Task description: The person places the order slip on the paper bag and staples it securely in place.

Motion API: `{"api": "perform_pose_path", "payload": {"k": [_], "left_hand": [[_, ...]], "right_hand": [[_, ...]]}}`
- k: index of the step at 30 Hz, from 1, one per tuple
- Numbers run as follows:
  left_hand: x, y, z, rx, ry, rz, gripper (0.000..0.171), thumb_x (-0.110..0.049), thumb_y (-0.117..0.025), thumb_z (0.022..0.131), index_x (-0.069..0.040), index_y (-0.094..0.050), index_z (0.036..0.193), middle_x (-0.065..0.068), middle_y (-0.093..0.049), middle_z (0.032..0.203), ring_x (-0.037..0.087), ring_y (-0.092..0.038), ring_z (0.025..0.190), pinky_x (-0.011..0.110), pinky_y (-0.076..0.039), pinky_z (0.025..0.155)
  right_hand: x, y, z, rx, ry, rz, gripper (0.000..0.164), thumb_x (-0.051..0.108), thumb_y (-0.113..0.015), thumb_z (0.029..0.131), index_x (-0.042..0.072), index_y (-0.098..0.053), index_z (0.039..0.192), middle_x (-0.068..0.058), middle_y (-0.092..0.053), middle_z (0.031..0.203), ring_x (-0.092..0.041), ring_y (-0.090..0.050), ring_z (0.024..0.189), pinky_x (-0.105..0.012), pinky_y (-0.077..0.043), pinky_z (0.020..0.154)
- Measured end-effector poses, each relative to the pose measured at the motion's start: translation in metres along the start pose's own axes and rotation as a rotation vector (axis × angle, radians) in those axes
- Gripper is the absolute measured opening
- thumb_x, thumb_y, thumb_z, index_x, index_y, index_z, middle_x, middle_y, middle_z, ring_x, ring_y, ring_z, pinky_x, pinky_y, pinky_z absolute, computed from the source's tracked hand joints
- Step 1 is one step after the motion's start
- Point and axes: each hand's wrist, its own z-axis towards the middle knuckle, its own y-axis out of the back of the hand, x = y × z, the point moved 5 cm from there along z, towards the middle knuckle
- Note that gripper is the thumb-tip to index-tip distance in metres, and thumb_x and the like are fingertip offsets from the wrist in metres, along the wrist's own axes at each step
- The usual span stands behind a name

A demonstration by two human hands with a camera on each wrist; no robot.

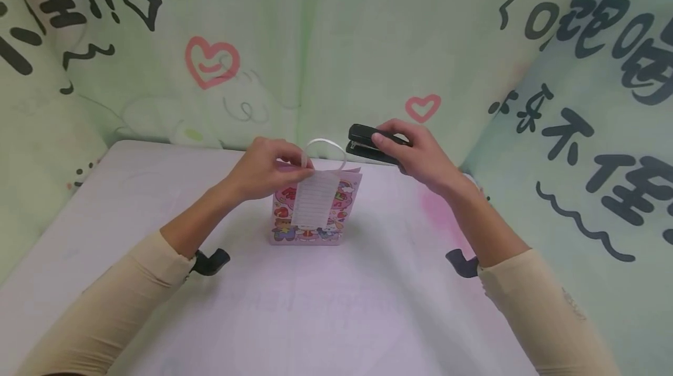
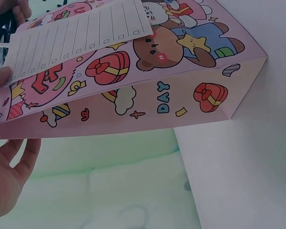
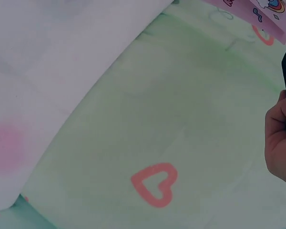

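A pink cartoon-print paper gift bag (image 1: 281,233) stands upright on the table, its white loop handle (image 1: 327,141) sticking up. Against its front lies a white paper slip (image 1: 315,201) printed with lines and small boxes. My left hand (image 1: 265,169) pinches the slip's top edge to the bag's rim; in the left wrist view, the thumb (image 2: 0,78) presses on the slip while other fingers sit behind the panel. To the right of the handle, my right hand (image 1: 415,151) grips a black stapler (image 1: 363,135), raised above the table and apart from the bag. Its front end points left, towards the bag.
A white cloth covers the table (image 1: 315,317), whose far edge meets a pale green curtain (image 1: 357,43). Hearts and dark lettering decorate the curtain, which also hangs along both sides. Black wrist mounts (image 1: 210,262) project from both sleeves.
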Motion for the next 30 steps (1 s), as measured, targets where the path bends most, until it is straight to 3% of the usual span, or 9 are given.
{"api": "perform_pose_path", "payload": {"k": [5, 11, 20, 30], "left_hand": [[-0.001, 0.000, 0.001, 0.000, -0.019, -0.004, 0.005, -0.022, -0.074, 0.085, -0.017, -0.071, 0.087, -0.008, -0.070, 0.085, 0.010, -0.064, 0.080, 0.031, -0.056, 0.081], [-0.001, 0.002, 0.001, -0.005, -0.018, 0.004, 0.005, -0.022, -0.074, 0.085, -0.017, -0.072, 0.087, -0.008, -0.070, 0.084, 0.009, -0.063, 0.080, 0.031, -0.056, 0.081], [-0.001, 0.003, 0.003, -0.007, -0.031, 0.004, 0.005, -0.023, -0.074, 0.085, -0.018, -0.072, 0.086, -0.009, -0.070, 0.082, 0.007, -0.063, 0.080, 0.029, -0.055, 0.082], [0.000, 0.004, 0.001, -0.007, -0.011, -0.002, 0.007, -0.024, -0.074, 0.085, -0.017, -0.072, 0.086, -0.008, -0.070, 0.082, 0.008, -0.063, 0.079, 0.029, -0.055, 0.081]], "right_hand": [[0.011, 0.000, 0.013, 0.055, -0.020, 0.010, 0.032, 0.039, -0.064, 0.091, 0.019, -0.062, 0.115, -0.012, -0.060, 0.102, -0.025, -0.050, 0.061, -0.027, -0.039, 0.049], [0.018, -0.003, 0.025, 0.129, -0.011, -0.008, 0.030, 0.035, -0.066, 0.090, 0.018, -0.064, 0.115, -0.013, -0.060, 0.099, -0.026, -0.045, 0.055, -0.029, -0.039, 0.046], [0.049, -0.005, 0.027, 0.226, 0.007, -0.180, 0.023, 0.028, -0.063, 0.093, 0.014, -0.067, 0.111, -0.013, -0.059, 0.085, -0.019, -0.043, 0.053, -0.026, -0.036, 0.047], [0.060, -0.008, 0.041, 0.349, -0.010, -0.104, 0.022, 0.023, -0.070, 0.088, 0.016, -0.069, 0.109, -0.011, -0.059, 0.089, -0.016, -0.032, 0.052, -0.024, -0.029, 0.045]]}}
